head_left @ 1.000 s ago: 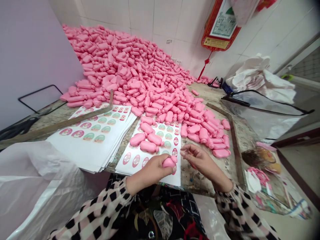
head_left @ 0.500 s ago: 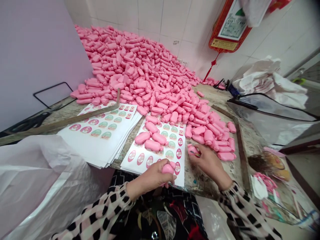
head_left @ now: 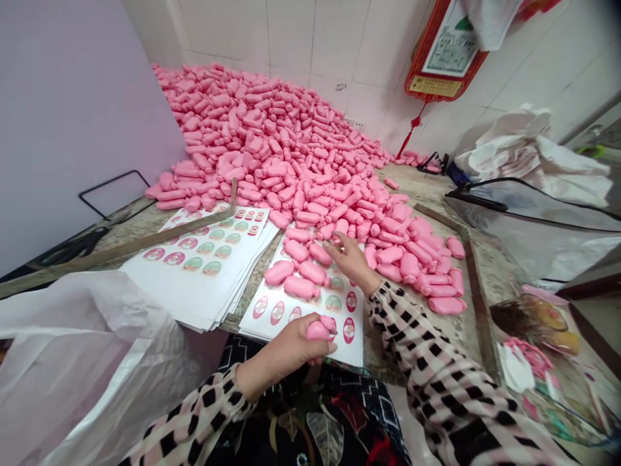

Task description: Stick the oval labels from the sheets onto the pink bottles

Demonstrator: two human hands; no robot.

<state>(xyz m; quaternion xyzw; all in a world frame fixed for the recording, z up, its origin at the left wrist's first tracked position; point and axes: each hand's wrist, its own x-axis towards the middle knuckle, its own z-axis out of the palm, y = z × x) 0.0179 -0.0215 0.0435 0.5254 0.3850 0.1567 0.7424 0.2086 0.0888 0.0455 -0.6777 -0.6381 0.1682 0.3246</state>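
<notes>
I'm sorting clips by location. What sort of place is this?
It looks like a small workshop or packing room. A huge heap of pink bottle-shaped pieces lies against a tiled wall, and a stack of printed label sheets sits on a worn tabletop.

We've got one head-worn view, facing forward and down over the counter (head_left: pixel 408 182) from above the wearer's lap (head_left: pixel 315 424). Wide framing: left hand (head_left: pixel 295 346) and right hand (head_left: pixel 355 260) near us, pink bottles (head_left: pixel 262 139) stretching farther back, tiled wall (head_left: pixel 291 39) behind.
</notes>
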